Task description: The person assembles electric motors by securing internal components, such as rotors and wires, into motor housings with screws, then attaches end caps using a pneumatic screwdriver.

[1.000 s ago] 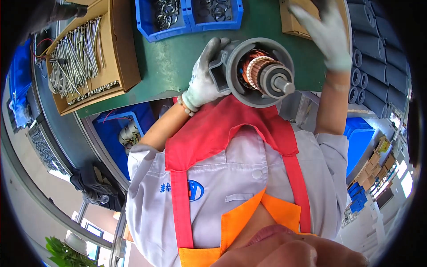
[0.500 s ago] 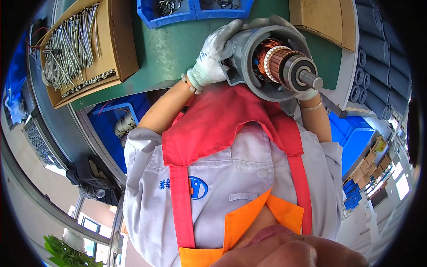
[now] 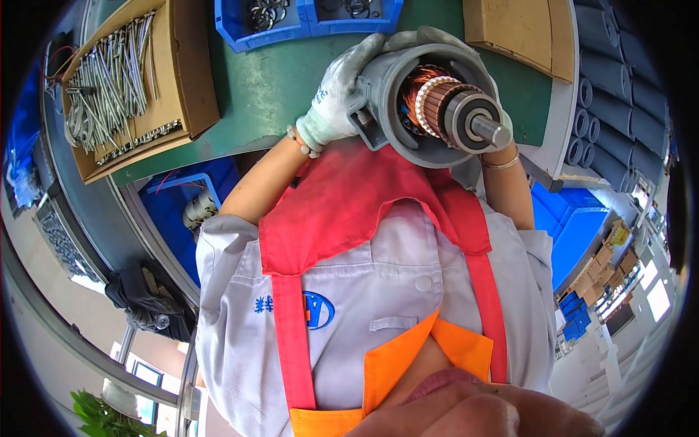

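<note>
I hold a grey round motor housing (image 3: 386,95) up close to my chest, its open end facing the camera. A copper-wound rotor (image 3: 440,109) with a steel bearing and shaft (image 3: 488,131) sticks out of it. My left hand (image 3: 338,91), in a grey knit glove, grips the housing's left side and top. My right hand (image 3: 502,138) is mostly hidden behind the housing's right side; only its wrist with a bracelet and some glove fingers over the top rim show.
A green bench top (image 3: 277,87) lies ahead. A cardboard box of long metal rods (image 3: 116,80) stands at the left, blue bins of small metal rings (image 3: 269,18) at the back, another cardboard box (image 3: 517,33) at the right. Grey tubes (image 3: 611,65) are stacked far right.
My right hand came down from the cardboard box at the back right and now holds the housing's right side. The motor has moved closer to the camera.
</note>
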`<state>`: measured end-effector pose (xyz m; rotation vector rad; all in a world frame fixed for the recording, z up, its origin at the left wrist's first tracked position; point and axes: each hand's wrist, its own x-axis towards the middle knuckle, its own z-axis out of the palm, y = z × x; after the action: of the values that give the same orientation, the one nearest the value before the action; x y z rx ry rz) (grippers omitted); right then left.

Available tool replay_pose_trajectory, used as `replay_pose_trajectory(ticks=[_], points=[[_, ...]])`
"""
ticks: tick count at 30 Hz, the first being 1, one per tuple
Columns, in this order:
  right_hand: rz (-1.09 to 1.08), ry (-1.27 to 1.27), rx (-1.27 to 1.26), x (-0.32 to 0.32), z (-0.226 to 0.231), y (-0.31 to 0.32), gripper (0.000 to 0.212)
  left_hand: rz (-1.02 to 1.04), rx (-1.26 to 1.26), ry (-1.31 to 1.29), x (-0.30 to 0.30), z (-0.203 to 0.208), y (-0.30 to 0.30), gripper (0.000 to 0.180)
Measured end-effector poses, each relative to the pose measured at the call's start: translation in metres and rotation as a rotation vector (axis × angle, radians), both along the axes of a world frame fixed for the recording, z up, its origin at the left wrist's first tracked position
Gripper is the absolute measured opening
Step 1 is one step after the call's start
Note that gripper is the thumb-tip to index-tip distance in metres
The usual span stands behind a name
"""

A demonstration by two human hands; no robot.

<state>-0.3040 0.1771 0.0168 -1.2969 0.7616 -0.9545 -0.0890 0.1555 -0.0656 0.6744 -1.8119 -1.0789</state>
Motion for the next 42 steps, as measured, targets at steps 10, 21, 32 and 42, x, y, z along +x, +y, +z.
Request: replay_pose_trajectory(ticks=[10, 21, 32, 42], points=[[-0.290, -0.187, 0.033, 0.018, 0.044, -0.043, 0.069, 0.050, 0.133, -0.027, 0.006, 0.009, 0.024, 0.085], [0.382, 1.858, -0.797, 0.074, -0.011, -0.133, 0.044, 1.042, 0.471, -0.203, 0.201, 0.030, 0.153, 0.029], [0.424, 1.935, -0.696, 0.092, -0.007, -0.139, 0.046, 1.977, 0.919, -0.824, 0.448, -0.056, 0.346, 0.041], [0.254, 1.544, -0.697, 0.067, 0.009, -0.127, 0.034, 0.457, 0.992, -1.591, 0.369, -0.110, 0.230, 0.038]])
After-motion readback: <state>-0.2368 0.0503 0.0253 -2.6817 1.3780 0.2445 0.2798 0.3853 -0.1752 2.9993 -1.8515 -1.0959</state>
